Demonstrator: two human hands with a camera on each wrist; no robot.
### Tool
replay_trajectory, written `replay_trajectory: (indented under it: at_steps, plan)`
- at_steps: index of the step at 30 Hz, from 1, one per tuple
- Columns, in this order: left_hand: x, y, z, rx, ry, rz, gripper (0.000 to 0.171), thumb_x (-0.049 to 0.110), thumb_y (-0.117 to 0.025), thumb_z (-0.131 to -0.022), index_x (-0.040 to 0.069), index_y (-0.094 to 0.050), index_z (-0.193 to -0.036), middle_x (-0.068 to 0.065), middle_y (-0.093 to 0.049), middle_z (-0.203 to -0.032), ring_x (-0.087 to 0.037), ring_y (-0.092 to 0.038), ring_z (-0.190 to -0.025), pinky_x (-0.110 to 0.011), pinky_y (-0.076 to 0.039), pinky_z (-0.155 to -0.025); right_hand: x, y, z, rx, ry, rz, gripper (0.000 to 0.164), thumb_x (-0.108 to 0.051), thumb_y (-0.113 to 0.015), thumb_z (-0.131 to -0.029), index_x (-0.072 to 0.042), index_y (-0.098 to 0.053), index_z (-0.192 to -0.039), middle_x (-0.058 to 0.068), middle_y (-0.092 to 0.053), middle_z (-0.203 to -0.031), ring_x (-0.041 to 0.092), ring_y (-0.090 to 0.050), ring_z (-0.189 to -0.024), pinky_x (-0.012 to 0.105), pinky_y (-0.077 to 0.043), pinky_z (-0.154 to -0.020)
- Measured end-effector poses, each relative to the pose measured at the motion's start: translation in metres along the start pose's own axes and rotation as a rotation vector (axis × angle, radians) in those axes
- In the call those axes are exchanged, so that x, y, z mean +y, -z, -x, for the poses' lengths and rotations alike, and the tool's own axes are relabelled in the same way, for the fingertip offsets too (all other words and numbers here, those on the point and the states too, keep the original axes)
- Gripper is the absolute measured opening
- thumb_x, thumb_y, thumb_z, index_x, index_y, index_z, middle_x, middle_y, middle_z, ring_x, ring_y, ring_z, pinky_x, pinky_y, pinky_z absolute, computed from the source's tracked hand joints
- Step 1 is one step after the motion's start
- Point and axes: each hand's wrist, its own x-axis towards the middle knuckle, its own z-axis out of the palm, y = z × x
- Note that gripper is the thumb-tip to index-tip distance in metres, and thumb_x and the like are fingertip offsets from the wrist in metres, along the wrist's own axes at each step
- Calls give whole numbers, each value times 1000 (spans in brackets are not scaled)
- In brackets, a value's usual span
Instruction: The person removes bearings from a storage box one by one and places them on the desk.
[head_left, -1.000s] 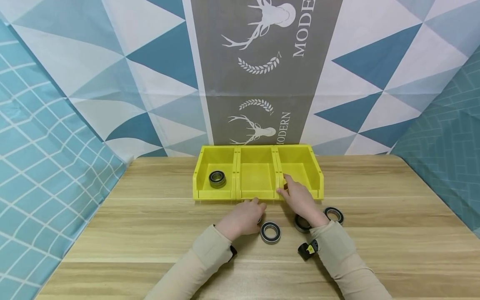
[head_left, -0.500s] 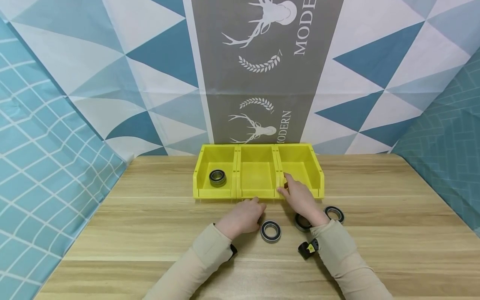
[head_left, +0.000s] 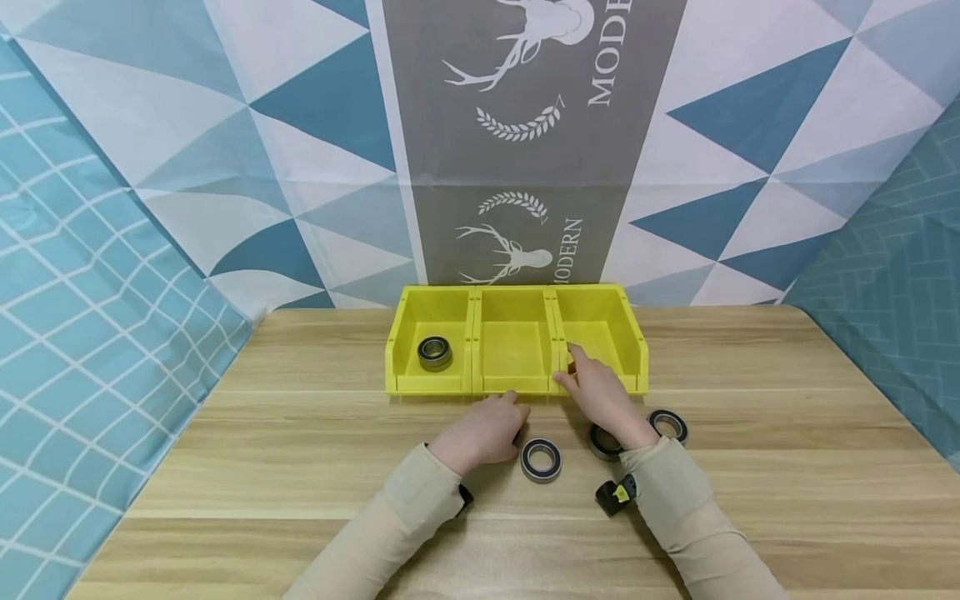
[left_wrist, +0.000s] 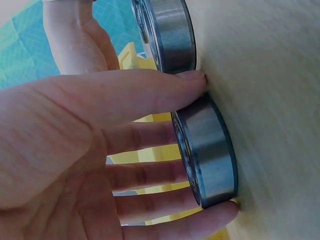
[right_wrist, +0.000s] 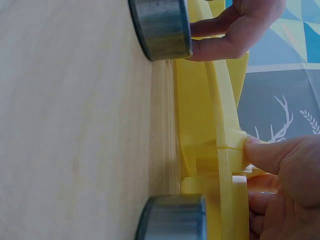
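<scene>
In the head view my left hand reaches down to the table before the middle yellow bin. The left wrist view shows its thumb and fingers gripping a ball bearing that lies flat on the wood; my hand mostly hides it from above. Another bearing lies just right of this hand. My right hand pinches the front of the wall between the middle and right bins, thumb on the near side, fingers behind. Below the right wrist lies a partly covered bearing, with one more bearing beside it.
Three joined yellow bins stand at the table's back edge against a patterned backdrop. The left bin holds stacked bearings. A small black wrist camera sticks out beside the right cuff. Wooden table extends around both arms.
Both hands keep almost the same place and hold. The left fingers have settled slightly around the bearing, whose visible edge has shrunk from view. The whole scene shifts up a little.
</scene>
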Motion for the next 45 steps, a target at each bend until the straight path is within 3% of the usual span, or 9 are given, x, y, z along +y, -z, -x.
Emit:
replay_trajectory:
  at_steps: [8, 12, 15, 18, 24, 28, 33, 40, 45]
  plan:
    - [-8, 3, 2, -2, -23, 3, 34, 27, -68, -78, 11, -57, -106, -5, -54, -98, -18, -54, -84, -32, -49, -69, 1, 0, 1, -15, -16, -7, 59, -28, -50, -93, 6, -29, -137, 22, -60, -107, 35, -59, -94, 46, -48, -79]
    - [-16, 13, 5, 30, -75, 11, 37, 28, -65, -82, 8, -56, -112, -5, -55, -98, -14, -54, -80, -28, -49, -66, 2, 1, 1, -5, -15, -2, 59, -28, -50, -93, 6, -29, -136, 22, -61, -106, 34, -60, -93, 45, -48, -78]
    - [-23, 24, 7, 76, -76, 37, 35, 28, -62, -85, 8, -57, -113, -4, -57, -100, -14, -56, -79, -28, -49, -67, 2, 1, 0, -10, -19, -2, 59, -28, -50, -93, 6, -29, -137, 22, -61, -107, 34, -60, -93, 45, -48, -78]
    - [-33, 35, 8, 197, -18, 70, 25, 26, -59, -87, 11, -61, -107, -2, -60, -97, -14, -57, -78, -28, -49, -65, 2, 0, 0, -18, -20, -3, 59, -27, -50, -93, 6, -28, -137, 22, -60, -108, 35, -59, -94, 45, -48, -79]
    - [-60, 40, 1, 548, 184, 176, 12, 13, -56, -85, 10, -62, -95, -3, -60, -91, -15, -56, -67, -27, -45, -53, 1, 0, 0, -9, -5, 0, 58, -27, -50, -93, 6, -29, -136, 22, -61, -107, 35, -59, -94, 45, -48, -80]
    - [-75, 32, -4, 632, 300, 230, 14, 8, -56, -84, 7, -62, -97, -8, -59, -95, -21, -58, -73, -31, -47, -55, 0, 0, 0, -11, -1, 4, 58, -27, -50, -93, 6, -29, -136, 22, -61, -107, 34, -59, -93, 45, -48, -80]
    - [-89, 24, -12, 562, 388, 252, 23, 8, -58, -83, 4, -60, -106, -14, -56, -104, -27, -56, -83, -38, -49, -64, -1, 1, 1, -8, -1, 9, 59, -27, -50, -93, 6, -29, -136, 22, -61, -106, 35, -59, -93, 46, -48, -80]
    - [-104, 16, -24, 372, 437, 185, 39, 11, -58, -84, 2, -54, -122, -21, -49, -119, -39, -49, -101, -46, -46, -80, 0, 2, 0, 2, 1, 15, 58, -27, -50, -93, 7, -30, -136, 22, -61, -107, 35, -59, -93, 46, -48, -79]
    - [-107, 11, -26, 279, 475, 177, 39, 11, -56, -85, 5, -54, -124, -22, -48, -118, -40, -47, -102, -48, -46, -79, 0, -1, 1, 0, 0, 8, 58, -27, -50, -93, 6, -29, -136, 21, -61, -107, 34, -60, -93, 45, -48, -79]
